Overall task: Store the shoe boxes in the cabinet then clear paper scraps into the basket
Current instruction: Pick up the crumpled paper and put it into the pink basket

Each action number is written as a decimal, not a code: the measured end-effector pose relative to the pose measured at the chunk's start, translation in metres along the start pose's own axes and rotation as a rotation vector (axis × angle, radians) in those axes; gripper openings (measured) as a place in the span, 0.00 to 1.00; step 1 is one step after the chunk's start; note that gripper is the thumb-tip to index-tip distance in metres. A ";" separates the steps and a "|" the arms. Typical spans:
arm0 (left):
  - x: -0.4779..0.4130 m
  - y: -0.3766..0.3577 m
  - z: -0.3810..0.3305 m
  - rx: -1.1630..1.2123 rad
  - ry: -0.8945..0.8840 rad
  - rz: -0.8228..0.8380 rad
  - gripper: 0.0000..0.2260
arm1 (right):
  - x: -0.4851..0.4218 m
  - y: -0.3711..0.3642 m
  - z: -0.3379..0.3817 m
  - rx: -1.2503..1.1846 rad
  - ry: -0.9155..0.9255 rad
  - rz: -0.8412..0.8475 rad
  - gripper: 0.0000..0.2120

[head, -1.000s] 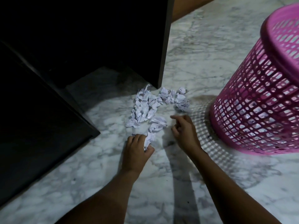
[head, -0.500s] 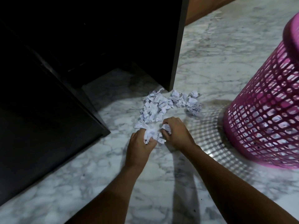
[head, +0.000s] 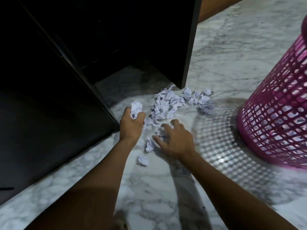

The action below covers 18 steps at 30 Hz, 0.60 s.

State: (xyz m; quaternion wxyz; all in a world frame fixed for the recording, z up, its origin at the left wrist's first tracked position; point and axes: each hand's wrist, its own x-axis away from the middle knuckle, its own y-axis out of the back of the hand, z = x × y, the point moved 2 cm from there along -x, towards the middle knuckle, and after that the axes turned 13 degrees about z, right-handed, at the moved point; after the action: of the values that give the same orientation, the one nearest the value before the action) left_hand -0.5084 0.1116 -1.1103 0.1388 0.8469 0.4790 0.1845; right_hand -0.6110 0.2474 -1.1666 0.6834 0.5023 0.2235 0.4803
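Lying nearest on the marble floor [head: 149,201] is one stray crumpled ball [head: 142,160], with a second scrap [head: 149,144] just beyond it at twelve o'clock. The right hand [head: 176,140] hovers low beside that scrap, its fingers spread and bent like a rake over a few small bits. It clamps nothing that shows. At ten o'clock from it, the left hand [head: 131,125] is fisted round a wad of paper [head: 136,109] that bulges out of the top of the grip.

Farther on, at twelve o'clock from both hands, sits the main pile of paper scraps [head: 167,105]. The pink lattice basket [head: 275,113] stands well apart at three o'clock. The dark cabinet [head: 116,39] rises behind at eleven, too dim inside to show any shoe boxes.

These scraps should be nearly weightless, soft and springy. They will crush without harm, but loose ones may slip out between the fingers. Scooping them from underneath with cupped palms and squeezing several together looks safer than pinching each piece singly.
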 end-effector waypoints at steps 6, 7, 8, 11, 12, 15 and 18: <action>0.006 0.008 0.014 -0.028 0.019 0.107 0.05 | 0.006 -0.016 -0.001 0.078 0.179 -0.105 0.10; 0.007 0.009 0.016 -0.014 0.032 0.130 0.06 | 0.006 -0.015 -0.004 0.039 0.181 -0.099 0.10; 0.008 0.010 0.018 -0.006 0.045 0.145 0.09 | 0.005 -0.012 -0.009 -0.005 0.176 -0.094 0.11; 0.010 0.017 0.021 -0.012 0.039 0.163 0.15 | -0.004 0.002 -0.022 -0.130 0.115 -0.025 0.14; 0.010 0.018 0.022 -0.011 0.026 0.167 0.15 | -0.007 0.006 -0.024 -0.152 0.089 -0.003 0.13; 0.012 0.023 0.025 -0.012 0.010 0.163 0.18 | -0.008 0.016 -0.010 -0.188 0.091 0.023 0.15; 0.014 0.026 0.021 -0.025 0.002 0.155 0.16 | -0.005 0.008 0.022 -0.093 0.128 0.157 0.15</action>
State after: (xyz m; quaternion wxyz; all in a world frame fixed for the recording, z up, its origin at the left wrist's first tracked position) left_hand -0.4722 0.1094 -1.1157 0.1343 0.8794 0.4099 0.2016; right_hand -0.5990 0.2329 -1.1517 0.6503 0.4544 0.2043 0.5735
